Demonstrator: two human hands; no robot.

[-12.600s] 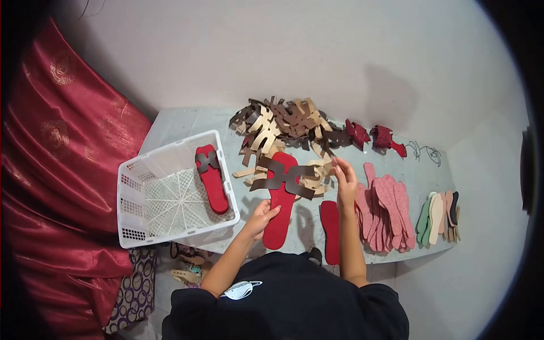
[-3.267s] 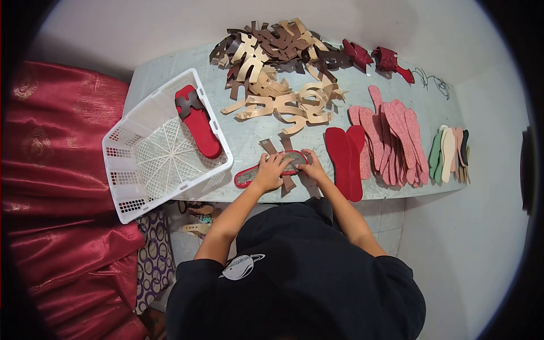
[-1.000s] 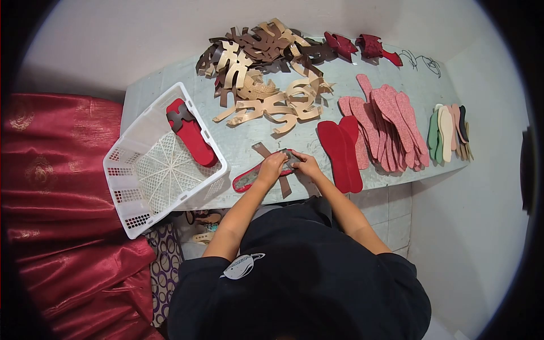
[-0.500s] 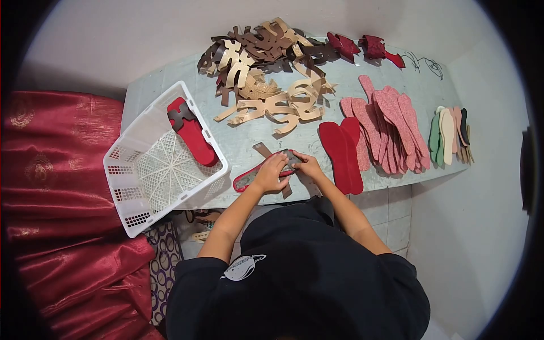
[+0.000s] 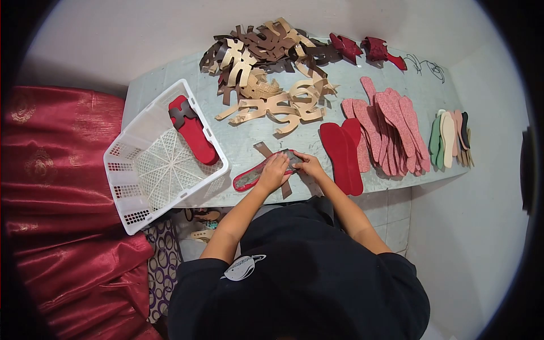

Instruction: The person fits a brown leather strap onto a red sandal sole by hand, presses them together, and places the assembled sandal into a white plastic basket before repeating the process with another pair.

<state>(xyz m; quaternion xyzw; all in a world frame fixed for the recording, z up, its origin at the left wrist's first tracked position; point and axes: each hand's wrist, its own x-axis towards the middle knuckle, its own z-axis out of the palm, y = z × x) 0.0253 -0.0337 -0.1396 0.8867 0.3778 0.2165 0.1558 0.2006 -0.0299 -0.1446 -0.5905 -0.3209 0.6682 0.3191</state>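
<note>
One red-edged slipper sole (image 5: 247, 178) is being held by both hands on the pale table (image 5: 238, 143), with its grey face turned upward. The left hand (image 5: 275, 171) is being laid flat over the middle of this sole, with its fingers straight and close together. By the right hand (image 5: 310, 166), the end of the sole is being pinched between thumb and fingers. The hands are being placed just beside each other; whether they are touching cannot be told. On the far and the near side of the left hand, the ends of a brown strap (image 5: 263, 149) are being shown, while its middle is being hidden. To the left of the hands, a red slipper with an H-shaped brown strap (image 5: 198, 141) is being contained in a white plastic basket (image 5: 139, 127). Beyond the hands, beige straps (image 5: 258, 107) are being spread, and behind them a heap of mostly brown straps (image 5: 266, 45) is being seen. Near the right hand, on its right, two red insoles (image 5: 337, 153) are being overlapped; next to them, pink speckled insoles (image 5: 391, 119) are being grouped. Well apart from the right hand, green, cream and black insoles (image 5: 447, 133) are being lined up.
</note>
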